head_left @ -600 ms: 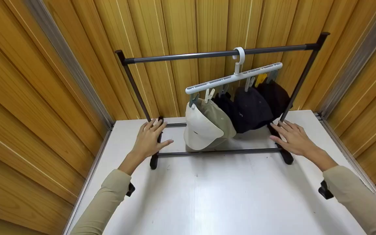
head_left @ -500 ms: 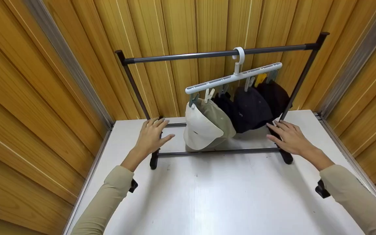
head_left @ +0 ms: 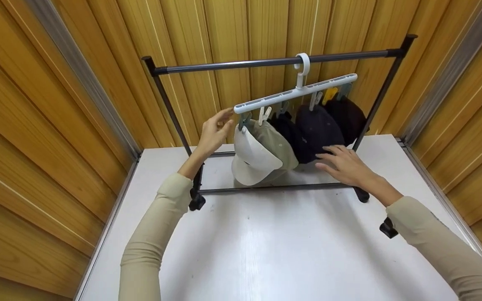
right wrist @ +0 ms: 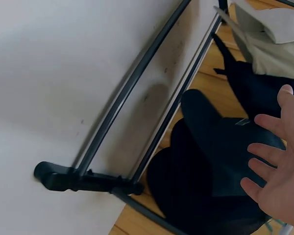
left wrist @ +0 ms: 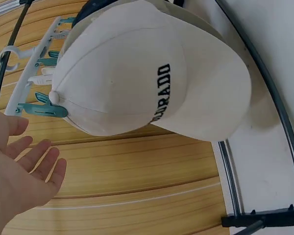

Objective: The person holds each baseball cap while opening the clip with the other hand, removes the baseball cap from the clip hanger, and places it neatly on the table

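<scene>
Head view: a white clip hanger [head_left: 275, 100] hangs by its hook [head_left: 306, 66] from the top rail [head_left: 224, 65] of a black garment rack. Its long axis slants across that rail, lower left to upper right. Clipped below are a white baseball cap [head_left: 252, 161], an olive cap [head_left: 278, 143], and darker ones, including a navy cap [head_left: 319, 130]. The left hand [head_left: 214, 136] is nearer the hanger, with the bar's lower-left end just at its fingertips; the right hand [head_left: 344, 165] lies below, by the navy cap.

Left wrist view: the left hand's fingers are loosely bent and apart, gripping nothing; the bar's end and a teal clothespin [left wrist: 48, 108] sit just above them. Whether a digit touches the bar, I cannot tell.

Right wrist view: the right hand's fingers are spread, gripping nothing, overlapping the navy cap; contact is unclear.
</scene>
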Available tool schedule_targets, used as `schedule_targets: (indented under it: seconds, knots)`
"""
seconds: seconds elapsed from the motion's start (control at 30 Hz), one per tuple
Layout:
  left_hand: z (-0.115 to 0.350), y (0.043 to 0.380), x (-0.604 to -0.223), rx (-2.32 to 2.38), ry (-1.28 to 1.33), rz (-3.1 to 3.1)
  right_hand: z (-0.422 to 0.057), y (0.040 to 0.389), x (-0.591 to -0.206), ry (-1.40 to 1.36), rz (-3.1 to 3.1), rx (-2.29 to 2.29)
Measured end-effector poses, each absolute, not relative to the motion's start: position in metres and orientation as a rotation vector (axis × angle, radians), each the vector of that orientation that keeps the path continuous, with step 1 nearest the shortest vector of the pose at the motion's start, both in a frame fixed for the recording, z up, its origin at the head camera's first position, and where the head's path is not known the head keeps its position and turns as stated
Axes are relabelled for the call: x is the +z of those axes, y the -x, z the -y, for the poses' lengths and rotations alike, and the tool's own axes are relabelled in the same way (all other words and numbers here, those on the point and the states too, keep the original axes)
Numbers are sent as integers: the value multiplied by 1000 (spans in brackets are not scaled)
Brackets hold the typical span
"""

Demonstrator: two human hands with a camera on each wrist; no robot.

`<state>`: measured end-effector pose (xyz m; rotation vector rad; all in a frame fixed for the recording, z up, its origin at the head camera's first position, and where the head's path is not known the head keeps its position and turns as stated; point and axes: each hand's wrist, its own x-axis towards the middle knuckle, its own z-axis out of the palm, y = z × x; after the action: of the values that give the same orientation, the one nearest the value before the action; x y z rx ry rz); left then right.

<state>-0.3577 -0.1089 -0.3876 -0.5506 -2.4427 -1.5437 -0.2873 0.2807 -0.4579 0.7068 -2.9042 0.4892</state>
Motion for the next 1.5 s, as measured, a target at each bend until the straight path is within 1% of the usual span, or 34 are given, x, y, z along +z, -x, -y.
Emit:
schedule_targets:
  seconds: [0.2, 0.4, 0.67, 0.93, 1.13, 1.37, 1.5]
  knots:
    - [95, 364, -382, -1734, 476, 2395, -255, 290, -444, -789, 2878, 536]
    - [91, 364, -381, -1754, 445, 2366, -230, 294, -433, -870, 2834, 550]
    - [86, 358, -380, -1864, 504, 2381, -201, 295, -421, -900, 2725, 679]
    - [84, 356, -380, -1993, 613, 2399, -172, 297, -414, -942, 2577, 992]
    - [83, 355, -379, -2065, 701, 2392, -151, 301, -408, -870, 2588, 1205]
    - [80, 354, -382, -2089, 785, 2375, -135, 302, -408, -764, 2603, 1200]
    - [79, 354, -383, -2099, 858, 2353, -130, 302, -409, -737, 2591, 1272]
